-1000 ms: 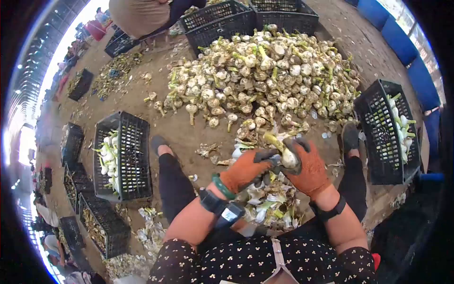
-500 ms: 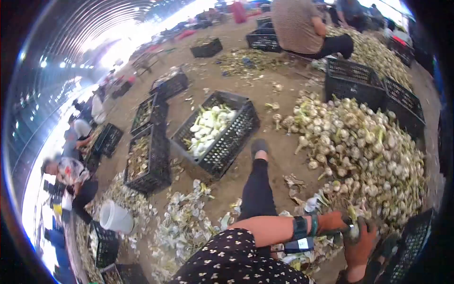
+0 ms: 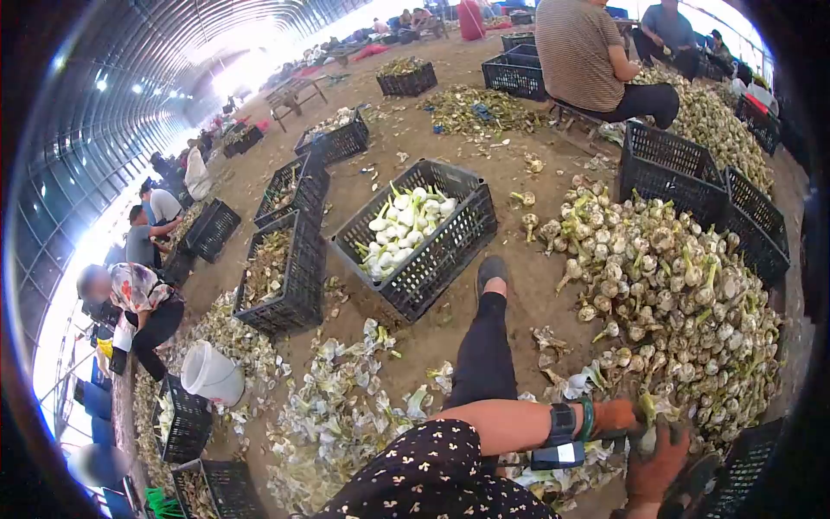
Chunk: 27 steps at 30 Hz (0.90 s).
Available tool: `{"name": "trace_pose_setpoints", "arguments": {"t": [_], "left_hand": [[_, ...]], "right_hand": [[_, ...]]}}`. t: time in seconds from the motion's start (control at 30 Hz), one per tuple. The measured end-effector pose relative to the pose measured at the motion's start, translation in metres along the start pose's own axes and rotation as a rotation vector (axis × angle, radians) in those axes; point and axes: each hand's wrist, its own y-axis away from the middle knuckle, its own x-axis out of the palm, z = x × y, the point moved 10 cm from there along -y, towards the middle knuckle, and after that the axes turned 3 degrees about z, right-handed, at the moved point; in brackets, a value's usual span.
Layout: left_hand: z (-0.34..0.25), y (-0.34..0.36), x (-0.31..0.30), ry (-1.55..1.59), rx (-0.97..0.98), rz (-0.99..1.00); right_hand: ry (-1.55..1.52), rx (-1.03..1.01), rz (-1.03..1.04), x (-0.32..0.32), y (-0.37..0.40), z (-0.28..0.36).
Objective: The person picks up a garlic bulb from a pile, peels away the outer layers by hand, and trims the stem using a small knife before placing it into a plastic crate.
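Note:
My left hand (image 3: 616, 417), with a dark watch and a green band at the wrist, reaches in from the left at the lower right. Its fingers are closed about a garlic bulb (image 3: 648, 439) with leafy stem skin. From below, my right hand (image 3: 659, 463) grips the same bulb; both hands look orange with dark fingers, like gloves. The fingers partly hide the bulb, and any tool between them cannot be made out. Just beyond lies a large heap of unpeeled garlic (image 3: 666, 277). Clean white garlic (image 3: 406, 223) fills part of a black crate (image 3: 445, 251) ahead.
Loose garlic skins (image 3: 337, 406) cover the ground to the left. Several black crates stand around, one holding scraps (image 3: 268, 272). A white bucket (image 3: 213, 374) is at left. A person in a striped shirt (image 3: 577, 52) sits ahead; another bends over (image 3: 138, 294) at far left.
The view has tilted up and shifted, so the crates and heap appear lower and further right. My hands remain together on the garlic bulb.

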Motion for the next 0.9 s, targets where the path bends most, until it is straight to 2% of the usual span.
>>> {"name": "trace_pose_setpoints", "arguments": {"t": [0.07,0.1,0.13,0.17,0.2,0.23,0.27,0.3,0.33,0.4,0.43,0.5,0.57,0.6,0.67,0.7,0.77,0.8,0.83,0.87,0.9], "left_hand": [[-0.05,0.008,-0.003,-0.498,0.399,-0.137],[-0.053,0.01,-0.003,-0.499,0.399,-0.135],[-0.071,0.016,-0.026,-0.142,0.082,-0.096],[-0.064,0.026,-0.029,0.216,-0.234,-0.055],[-0.052,0.021,-0.025,0.215,-0.232,-0.053],[-0.039,0.012,-0.014,0.171,-0.145,-0.017],[-0.042,0.008,-0.008,0.127,-0.059,0.018],[-0.037,0.007,-0.006,0.129,-0.059,0.022],[-0.036,0.01,-0.009,0.111,-0.083,0.003],[-0.028,0.014,-0.013,0.12,-0.188,-0.034],[-0.015,0.013,-0.005,0.132,-0.178,-0.004],[0.004,0.009,-0.004,-0.137,-0.07,-0.103],[-0.056,0.021,-0.021,-0.099,0.053,-0.02],[-0.056,0.021,-0.018,-0.065,0.039,0.013],[-0.037,0.024,-0.026,-0.022,-0.149,-0.05],[-0.057,0.039,-0.03,0.392,-0.435,0.032],[-0.048,0.026,-0.034,0.405,-0.247,-0.113],[-0.06,0.023,-0.031,0.583,-0.228,-0.066],[-0.057,0.027,-0.043,0.388,-0.323,-0.135],[-0.052,0.022,-0.04,0.423,-0.278,-0.112],[-0.043,0.019,-0.038,0.466,-0.244,-0.089]], "right_hand": [[-0.121,0.019,0.035,-0.003,-0.001,0.0],[-0.239,0.036,0.072,-0.001,-0.002,-0.001],[-0.24,0.036,0.069,0.006,0.002,-0.009],[-0.222,0.02,-0.051,0.007,0.01,-0.022],[-0.203,0.005,-0.169,0.002,0.016,-0.029],[-0.2,0.009,-0.169,-0.005,0.014,-0.024],[-0.212,0.005,-0.089,-0.01,0.008,-0.011],[-0.224,0.002,-0.009,-0.01,0.002,0.001],[-0.224,0.007,-0.009,-0.013,0.0,0.007],[-0.152,0.134,0.154,0.002,-0.002,0.002],[-0.139,0.164,0.152,0.006,0.0,-0.003],[-0.133,0.082,-0.022,0.006,0.001,-0.003],[-0.275,0.151,0.102,0.015,0.001,-0.019],[-0.273,0.195,0.126,0.011,-0.002,-0.02],[-1.007,0.486,0.193,0.018,-0.005,-0.025],[-1.368,0.629,0.191,0.026,0.004,-0.027],[-1.178,0.578,0.242,0.058,0.018,-0.063],[-1.157,0.417,0.2,0.061,0.018,-0.059],[-1.129,0.251,0.157,0.054,0.009,-0.051],[-1.148,0.257,0.189,0.039,0.0,-0.032],[-1.387,0.398,0.239,0.071,0.01,-0.051]]}}
